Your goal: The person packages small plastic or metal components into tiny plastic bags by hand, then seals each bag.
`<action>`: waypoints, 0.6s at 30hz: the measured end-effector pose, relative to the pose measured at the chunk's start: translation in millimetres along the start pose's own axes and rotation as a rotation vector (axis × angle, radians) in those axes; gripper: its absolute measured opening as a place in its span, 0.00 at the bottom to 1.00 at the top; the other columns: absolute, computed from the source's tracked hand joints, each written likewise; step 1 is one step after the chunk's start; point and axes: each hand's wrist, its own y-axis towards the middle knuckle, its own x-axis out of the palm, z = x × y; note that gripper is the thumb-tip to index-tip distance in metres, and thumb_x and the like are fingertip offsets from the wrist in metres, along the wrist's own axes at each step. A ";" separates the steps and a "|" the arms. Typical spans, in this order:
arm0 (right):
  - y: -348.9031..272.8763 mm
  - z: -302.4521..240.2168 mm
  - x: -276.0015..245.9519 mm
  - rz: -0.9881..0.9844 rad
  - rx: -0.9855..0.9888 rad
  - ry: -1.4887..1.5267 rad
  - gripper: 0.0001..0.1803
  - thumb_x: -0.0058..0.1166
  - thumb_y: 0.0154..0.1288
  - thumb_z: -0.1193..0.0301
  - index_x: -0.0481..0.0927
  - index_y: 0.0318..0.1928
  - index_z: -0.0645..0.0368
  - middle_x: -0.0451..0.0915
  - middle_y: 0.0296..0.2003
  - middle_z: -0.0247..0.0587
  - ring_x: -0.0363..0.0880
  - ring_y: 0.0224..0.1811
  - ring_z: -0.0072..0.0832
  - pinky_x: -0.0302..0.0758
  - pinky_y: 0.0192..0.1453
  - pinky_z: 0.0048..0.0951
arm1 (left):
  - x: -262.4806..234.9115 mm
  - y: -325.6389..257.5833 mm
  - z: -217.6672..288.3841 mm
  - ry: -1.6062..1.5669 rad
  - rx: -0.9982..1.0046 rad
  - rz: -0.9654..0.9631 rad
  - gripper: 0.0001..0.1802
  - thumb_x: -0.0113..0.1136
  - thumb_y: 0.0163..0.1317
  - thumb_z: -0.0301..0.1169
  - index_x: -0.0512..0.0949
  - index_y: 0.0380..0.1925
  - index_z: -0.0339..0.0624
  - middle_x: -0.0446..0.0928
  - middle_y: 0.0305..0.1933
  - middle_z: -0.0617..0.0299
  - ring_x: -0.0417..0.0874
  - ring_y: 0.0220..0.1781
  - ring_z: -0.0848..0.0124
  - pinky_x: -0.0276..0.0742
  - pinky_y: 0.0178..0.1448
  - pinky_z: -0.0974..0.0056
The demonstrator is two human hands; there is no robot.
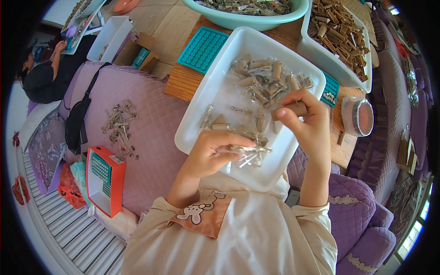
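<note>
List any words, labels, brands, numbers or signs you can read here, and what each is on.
None can be read.
White label on the red box: too small to read.
Brown patch on the clothing: a cartoon rabbit, no readable words.

Turquoise basin [256, 22] cut off by top edge; thin pieces [257, 150] at left grip [213, 150] indistinct.
</note>
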 end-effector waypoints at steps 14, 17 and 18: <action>-10.0 47.2 2.2 -0.365 -0.039 0.702 0.33 0.65 0.42 0.57 0.66 0.46 0.61 0.72 0.36 0.34 0.68 0.36 0.18 0.65 0.41 0.20 | -0.9 3.0 -25.4 -1.128 -0.421 0.243 0.11 0.52 0.57 0.34 0.73 0.31 0.37 0.73 0.22 0.65 0.75 0.24 0.75 0.73 0.28 0.73; -11.8 40.4 20.7 -0.336 0.005 0.612 0.55 0.67 0.40 0.61 0.41 0.63 0.57 0.69 0.48 0.46 0.64 0.53 0.30 0.58 0.57 0.31 | 1.5 5.8 -19.8 -1.381 -0.463 0.094 0.10 0.51 0.58 0.34 0.73 0.32 0.37 0.73 0.23 0.65 0.75 0.24 0.75 0.73 0.27 0.74; -12.6 43.4 23.7 -0.337 0.003 0.612 0.55 0.67 0.40 0.61 0.41 0.63 0.57 0.69 0.48 0.46 0.64 0.53 0.30 0.58 0.57 0.31 | 2.1 5.5 -18.7 -1.468 -0.494 0.092 0.10 0.51 0.58 0.34 0.73 0.32 0.37 0.72 0.23 0.65 0.75 0.24 0.75 0.73 0.26 0.74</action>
